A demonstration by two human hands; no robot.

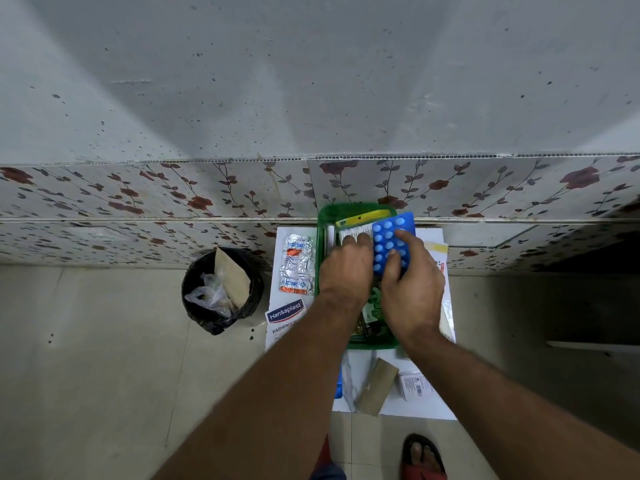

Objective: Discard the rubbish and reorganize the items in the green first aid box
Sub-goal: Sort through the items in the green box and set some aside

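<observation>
Right hand [412, 289] pinching blue blister pack [393, 242] over green box [356, 211], left hand [346, 268] fingers curled on white packet [355, 233] inside, bin [221, 289] at nine o'clock

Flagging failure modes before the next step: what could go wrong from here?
1. The right hand pinches the blue pill strip only at its near end; it could slip out or bend going into the green box.
2. Both hands crowd the box, so the left hand could nudge items out of order.
3. The silver pill strips lying outside the box, on the bin side, might be binned by mistake.
</observation>
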